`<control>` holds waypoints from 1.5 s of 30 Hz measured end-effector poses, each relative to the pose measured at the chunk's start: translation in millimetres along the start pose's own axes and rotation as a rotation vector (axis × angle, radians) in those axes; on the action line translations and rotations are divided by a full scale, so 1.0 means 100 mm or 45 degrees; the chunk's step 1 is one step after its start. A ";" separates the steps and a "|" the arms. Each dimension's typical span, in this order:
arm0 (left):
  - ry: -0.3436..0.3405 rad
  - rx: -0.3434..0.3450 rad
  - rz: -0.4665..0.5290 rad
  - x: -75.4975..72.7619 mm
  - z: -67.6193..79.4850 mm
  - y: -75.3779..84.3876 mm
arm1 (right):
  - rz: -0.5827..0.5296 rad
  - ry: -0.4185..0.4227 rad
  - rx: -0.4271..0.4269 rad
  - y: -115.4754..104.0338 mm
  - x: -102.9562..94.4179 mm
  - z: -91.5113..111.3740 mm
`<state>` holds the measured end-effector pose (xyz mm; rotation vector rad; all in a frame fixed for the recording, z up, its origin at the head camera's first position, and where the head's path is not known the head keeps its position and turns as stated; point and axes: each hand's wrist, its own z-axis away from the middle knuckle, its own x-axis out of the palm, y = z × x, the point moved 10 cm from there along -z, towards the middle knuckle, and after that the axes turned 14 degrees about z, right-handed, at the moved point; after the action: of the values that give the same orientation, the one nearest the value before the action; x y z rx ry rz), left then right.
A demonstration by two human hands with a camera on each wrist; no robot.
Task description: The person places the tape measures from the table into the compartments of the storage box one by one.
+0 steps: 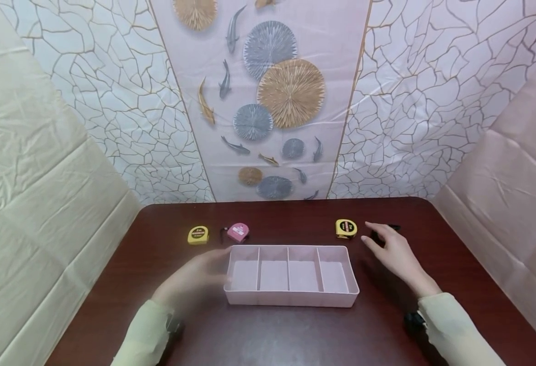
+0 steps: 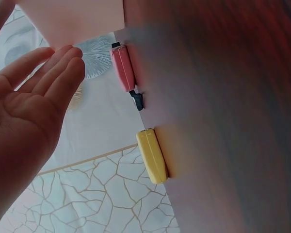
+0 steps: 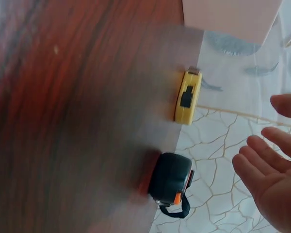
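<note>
A pale pink box (image 1: 291,299) with several compartments in a row sits mid-table. My left hand (image 1: 195,274) is at its left end, fingers fairly straight and fingertips right at the wall. Over the table to the right of the box hovers my right hand (image 1: 398,254), fingers loosely extended and holding nothing. Under that hand lies a black tape measure (image 3: 170,178) with an orange button and wrist strap, mostly hidden in the head view. Beside it, a yellow tape measure (image 1: 346,229) lies just beyond the box's right corner.
Behind the box's left end lie a pink tape measure (image 1: 238,232) with a dark strap and, further left, another yellow tape measure (image 1: 198,235). The dark red-brown table (image 1: 286,335) ends at a patterned cloth backdrop (image 1: 387,152), with pale cloth walls at both sides.
</note>
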<state>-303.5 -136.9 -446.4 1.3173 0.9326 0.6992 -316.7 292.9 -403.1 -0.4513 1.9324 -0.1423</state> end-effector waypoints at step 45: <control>0.005 0.022 -0.036 -0.02 -0.05 -0.03 | 0.126 -0.255 0.262 0.99 0.24 -0.07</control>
<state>-309.6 -136.8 -448.8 1.3160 0.9606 0.6737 -355.0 374.9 -451.2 -0.2236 1.7180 -0.2212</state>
